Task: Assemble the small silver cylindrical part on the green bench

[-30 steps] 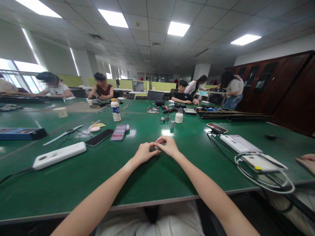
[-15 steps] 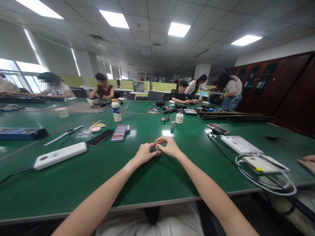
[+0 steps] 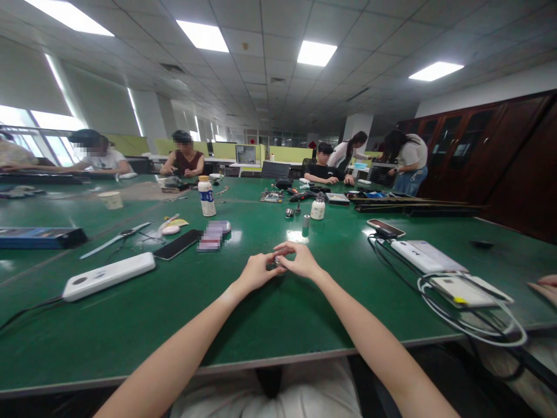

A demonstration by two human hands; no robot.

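My left hand (image 3: 257, 271) and my right hand (image 3: 301, 261) meet low over the green table (image 3: 278, 319), fingertips touching. Between them they grip a small silvery object (image 3: 277, 262), mostly hidden by the fingers. Beyond my hands a small metal cylinder (image 3: 306, 224) stands upright. Behind it are a white jar (image 3: 317, 209), a dark small fitting (image 3: 298, 208) and a shiny metal piece (image 3: 289, 213). A white bottle with a blue label (image 3: 207, 197) stands to the left.
On the left lie a black phone (image 3: 178, 244), a white power strip (image 3: 108, 276) and a paper cup (image 3: 112, 200). On the right are a power bank (image 3: 411, 255), looped cables (image 3: 474, 334) and another person's hand (image 3: 543, 287). Several people sit or stand beyond.
My hands stay in almost the same place around the small object. The view has shifted very slightly. Across the table, a seated person's hands have moved a little.
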